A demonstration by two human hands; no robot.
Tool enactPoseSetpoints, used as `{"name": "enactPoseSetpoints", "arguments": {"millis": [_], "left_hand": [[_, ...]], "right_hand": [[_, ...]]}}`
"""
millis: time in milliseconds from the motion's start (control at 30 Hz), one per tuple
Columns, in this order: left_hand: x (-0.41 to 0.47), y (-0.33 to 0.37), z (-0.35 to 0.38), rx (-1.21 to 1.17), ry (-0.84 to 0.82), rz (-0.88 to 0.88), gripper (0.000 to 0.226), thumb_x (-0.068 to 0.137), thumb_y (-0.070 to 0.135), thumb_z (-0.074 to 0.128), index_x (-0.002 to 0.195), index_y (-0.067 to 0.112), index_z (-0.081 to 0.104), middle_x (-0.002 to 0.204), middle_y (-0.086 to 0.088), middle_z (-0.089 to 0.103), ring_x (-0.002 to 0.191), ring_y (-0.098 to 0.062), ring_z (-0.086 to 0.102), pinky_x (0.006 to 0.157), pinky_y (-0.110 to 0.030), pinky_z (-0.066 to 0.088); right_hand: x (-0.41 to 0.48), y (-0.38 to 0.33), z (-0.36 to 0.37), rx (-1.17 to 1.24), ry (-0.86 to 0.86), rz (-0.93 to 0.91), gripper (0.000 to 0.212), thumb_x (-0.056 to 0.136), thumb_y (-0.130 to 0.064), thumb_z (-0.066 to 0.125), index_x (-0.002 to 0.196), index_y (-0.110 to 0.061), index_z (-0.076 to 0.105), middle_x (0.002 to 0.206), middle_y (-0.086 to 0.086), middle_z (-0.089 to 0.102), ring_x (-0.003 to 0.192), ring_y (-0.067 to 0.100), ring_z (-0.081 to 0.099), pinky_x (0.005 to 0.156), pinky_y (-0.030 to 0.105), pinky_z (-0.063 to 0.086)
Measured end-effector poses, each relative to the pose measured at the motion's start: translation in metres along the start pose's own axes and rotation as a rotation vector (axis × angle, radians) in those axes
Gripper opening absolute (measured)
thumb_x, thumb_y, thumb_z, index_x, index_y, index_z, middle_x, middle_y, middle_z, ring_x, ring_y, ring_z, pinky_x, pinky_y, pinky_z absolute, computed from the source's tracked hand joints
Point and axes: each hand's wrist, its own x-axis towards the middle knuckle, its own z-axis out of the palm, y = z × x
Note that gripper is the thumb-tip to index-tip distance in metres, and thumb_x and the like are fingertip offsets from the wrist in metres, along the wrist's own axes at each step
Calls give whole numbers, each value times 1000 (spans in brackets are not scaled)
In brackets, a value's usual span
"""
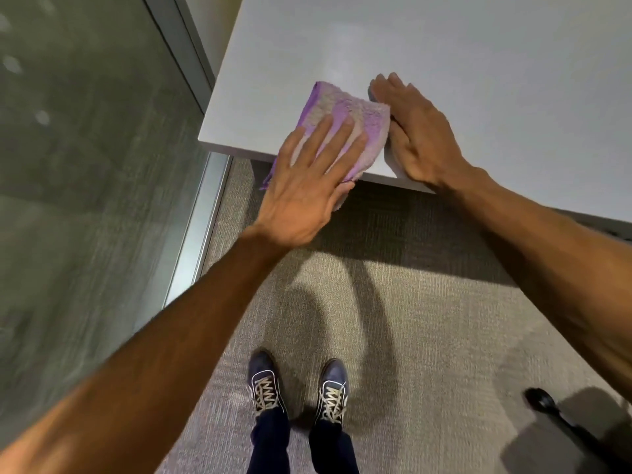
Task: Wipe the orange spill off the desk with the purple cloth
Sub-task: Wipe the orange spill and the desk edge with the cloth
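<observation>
A folded purple cloth [342, 112] lies on the near left corner of the white desk [478, 63], with one end hanging over the front edge. My left hand [311, 183] presses flat on the cloth, fingers spread. My right hand [417, 131] lies flat on the desk just right of the cloth, its thumb side touching the cloth's edge. A sliver of something grey shows under the right fingertips; I cannot tell what it is. No orange spill is visible on the desk surface.
A glass wall with a metal frame [201, 213] runs along the left of the desk. Grey carpet [427, 319] covers the floor below, where my two shoes [297, 388] stand. A black chair base [554, 412] sits at the lower right.
</observation>
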Motion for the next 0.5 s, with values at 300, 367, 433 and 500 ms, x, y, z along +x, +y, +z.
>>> {"name": "enactPoseSetpoints", "arguments": {"millis": [300,367,433,500], "left_hand": [[-21,-79,-3,175,93,148,72,99,14,58,158,12,18,166,-12,19,153,-29,16,123,-50,19],[-31,-101,-7,162,127,120,76,94,4,62,157,10,22,164,-12,23,152,-30,20,122,-51,20],[-39,-117,-12,125,145,80,73,93,2,63,156,8,26,163,-14,27,151,-32,23,122,-52,21],[-47,-126,-15,78,165,25,68,95,-1,60,155,6,28,161,-15,30,150,-33,25,122,-52,23]], "right_hand": [[0,0,-1,-34,12,-10,55,103,-16,25,157,-5,32,164,17,31,155,32,24,127,39,13],[0,-1,-1,-35,16,-12,55,103,-16,26,156,-4,32,164,18,31,154,33,25,127,40,14],[-1,-2,-1,-32,16,-17,56,101,-15,27,156,-3,32,163,19,31,154,33,25,128,42,15],[-1,-4,-2,-35,17,-4,57,102,-17,25,157,-4,32,164,18,31,154,32,25,128,43,15]]}}
